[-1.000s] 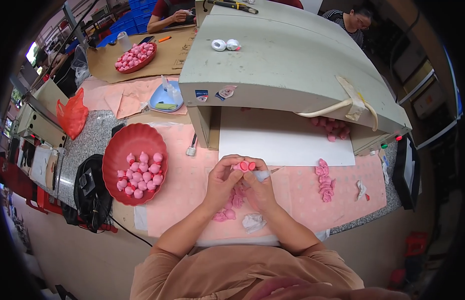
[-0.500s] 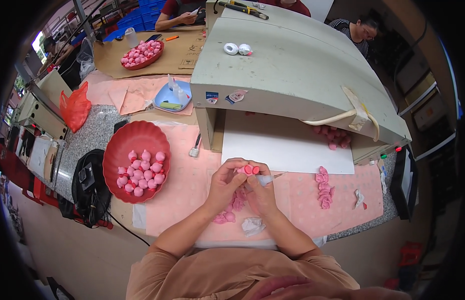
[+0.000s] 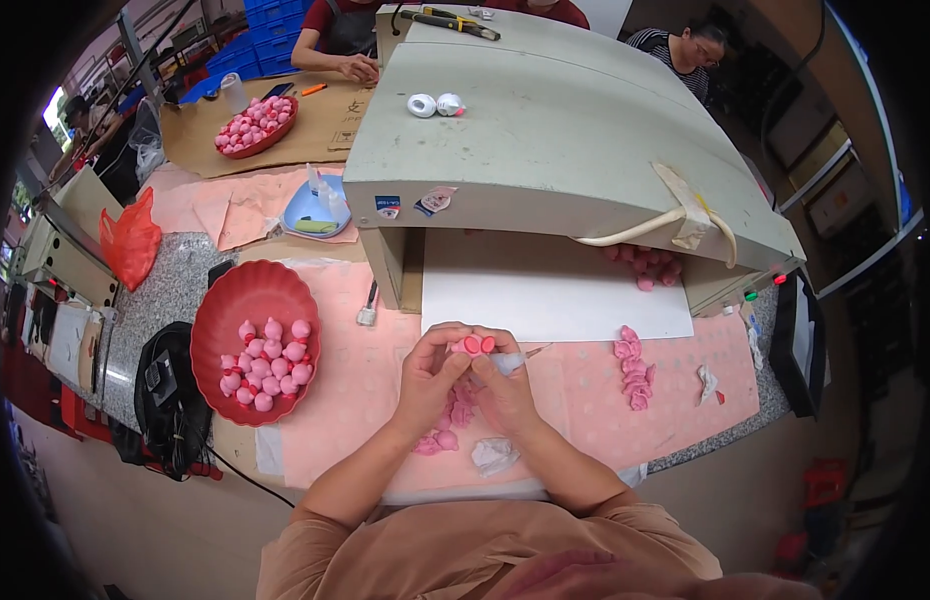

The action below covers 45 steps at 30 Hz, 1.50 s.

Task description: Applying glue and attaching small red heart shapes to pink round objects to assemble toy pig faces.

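Note:
My left hand (image 3: 427,380) and my right hand (image 3: 507,398) meet over the pink cloth, in front of the white sheet. Pinched between their fingertips is a small pink piece with two red oval faces (image 3: 475,345). A translucent squeeze bottle with a thin needle tip (image 3: 510,363) is tucked in my right hand, its needle directed right. Beneath the hands lie loose pink pieces (image 3: 447,425), partly hidden by my fingers. Beside my right wrist sits a crumpled white tissue (image 3: 495,456).
A red scalloped bowl (image 3: 215,300) holds several pink figures at left. The grey hooded machine (image 3: 545,130) stands ahead, pink pieces (image 3: 645,265) inside. More pink pieces (image 3: 635,370) lie right. A blue tray (image 3: 305,215) holds bottles. Co-workers sit beyond.
The whole view has shifted slightly, so bench items appear further left. Both hands keep hold of the pink piece and the bottle. A co-worker's hand at the back has lowered to the cardboard.

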### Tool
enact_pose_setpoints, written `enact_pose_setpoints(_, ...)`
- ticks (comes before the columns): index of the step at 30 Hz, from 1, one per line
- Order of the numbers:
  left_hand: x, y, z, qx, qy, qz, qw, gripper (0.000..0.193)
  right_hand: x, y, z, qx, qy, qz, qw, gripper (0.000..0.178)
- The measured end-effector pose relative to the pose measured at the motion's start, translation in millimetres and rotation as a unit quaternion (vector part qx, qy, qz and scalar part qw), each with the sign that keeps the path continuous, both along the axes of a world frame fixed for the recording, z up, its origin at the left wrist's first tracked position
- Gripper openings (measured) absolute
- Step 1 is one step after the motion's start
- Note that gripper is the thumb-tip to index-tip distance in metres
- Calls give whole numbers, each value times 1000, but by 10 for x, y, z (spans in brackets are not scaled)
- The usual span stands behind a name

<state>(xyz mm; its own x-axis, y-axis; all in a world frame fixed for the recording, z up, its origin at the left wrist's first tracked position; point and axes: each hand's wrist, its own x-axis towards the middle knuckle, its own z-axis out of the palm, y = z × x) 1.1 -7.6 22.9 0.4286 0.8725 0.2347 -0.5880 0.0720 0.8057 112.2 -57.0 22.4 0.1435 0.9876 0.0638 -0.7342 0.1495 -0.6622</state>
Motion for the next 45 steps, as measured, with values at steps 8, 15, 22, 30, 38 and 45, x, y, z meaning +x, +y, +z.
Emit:
enact_pose_setpoints(8, 3, 7, -34, 9, 0, 4, 1000, 22, -8, -10, -41, -8, -4, -5, 1000, 32)
enact_pose_setpoints(15, -12, -18, 5, -2, -2, -7, 1000, 21, -12, -15, -6, -10, -3, -3, 1000, 32)
enact_pose_setpoints(22, 14, 27, 18, 10, 5, 0, 1000, 21, 19, 22, 15, -36, -31, -6, 999, 39)
enact_pose_setpoints(30, -4, -3, 19, 28, 12, 9, 1000, 21, 8, -13, 3, -35, -32, -2, 999, 40)
enact_pose_setpoints(38, -8, -57, -43, 9, 2, 4, 1000, 21, -5, -80, -49, -29, -34, -5, 999, 39)
enact_pose_setpoints(45, 21, 60, -62, -75, -6, -24, 997, 24, 8, 95, 29, -57, -97, -68, 991, 36)
